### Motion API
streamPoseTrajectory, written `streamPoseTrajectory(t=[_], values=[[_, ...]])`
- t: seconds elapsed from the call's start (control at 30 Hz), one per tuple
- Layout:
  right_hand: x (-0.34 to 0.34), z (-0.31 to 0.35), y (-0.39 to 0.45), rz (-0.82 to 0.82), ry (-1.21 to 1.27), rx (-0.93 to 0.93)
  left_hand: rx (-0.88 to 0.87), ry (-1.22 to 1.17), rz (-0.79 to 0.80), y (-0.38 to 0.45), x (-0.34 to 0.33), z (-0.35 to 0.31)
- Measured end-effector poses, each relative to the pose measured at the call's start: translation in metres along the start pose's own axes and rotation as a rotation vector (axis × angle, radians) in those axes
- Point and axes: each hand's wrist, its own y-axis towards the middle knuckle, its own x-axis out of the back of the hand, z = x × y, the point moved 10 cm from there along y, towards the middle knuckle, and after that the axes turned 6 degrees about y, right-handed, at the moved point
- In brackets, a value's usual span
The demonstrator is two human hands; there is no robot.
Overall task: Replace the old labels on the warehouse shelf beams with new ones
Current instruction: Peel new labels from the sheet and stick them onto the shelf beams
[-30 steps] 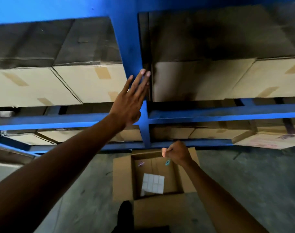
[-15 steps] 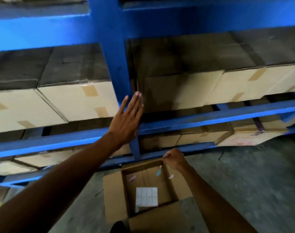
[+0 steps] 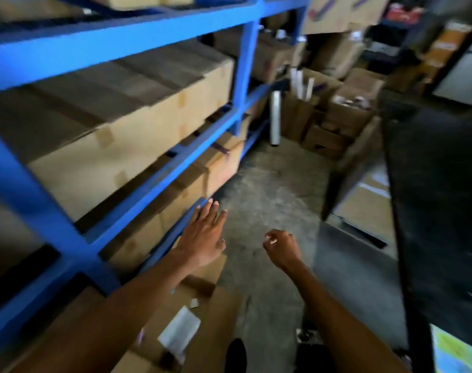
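Blue steel shelf rack [image 3: 138, 36] with horizontal beams, its levels loaded with closed, taped cardboard cartons [image 3: 138, 135] set side by side. Grey concrete floor [image 3: 272, 184] alongside, bearing an open cardboard box [image 3: 202, 313] near the rack's foot and stacked cartons [image 3: 345, 114] at the far end.

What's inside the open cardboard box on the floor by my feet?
The open cardboard box shows a white sheet of labels and a small scrap. The left forearm covers its left part; blur hides finer detail.
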Motion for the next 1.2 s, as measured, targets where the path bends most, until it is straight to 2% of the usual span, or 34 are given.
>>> streamPoseTrajectory(t=[0.17, 0.3, 0.47, 0.6, 0.73, 0.87, 1.0, 1.1, 1.2], values=[[0.129, -0.087, -0.065, -0.311, 0.027, -0.183, -0.260, -0.181, -0.052, 0.018, 0.014, -0.134], [0.209, -0.157, -0.125, -0.517, 0.004, -0.267, -0.367, -0.397, 0.050, 0.016, 0.007, -0.245], [0.263, -0.243, -0.189, -0.627, -0.013, -0.383, -0.541, -0.443, 0.149, 0.000, -0.020, -0.377], [0.280, -0.313, -0.235, -0.592, -0.090, -0.569, -0.544, -0.465, 0.227, -0.010, -0.040, -0.449], [0.273, -0.345, -0.248, -0.473, -0.136, -0.605, -0.326, -0.471, 0.322, -0.009, -0.062, -0.465], [0.264, -0.350, -0.242, -0.488, -0.125, -0.523, -0.171, -0.461, 0.360, -0.008, -0.082, -0.462], [0.248, -0.342, -0.218, -0.422, -0.125, -0.417, -0.032, -0.625, 0.409, -0.001, -0.098, -0.458], [0.244, -0.335, -0.206, -0.468, -0.036, -0.378, 0.023, -0.708, 0.426, 0.002, -0.107, -0.454], [0.246, -0.337, -0.199, -0.525, 0.057, -0.389, 0.073, -0.791, 0.373, 0.005, -0.111, -0.445]])
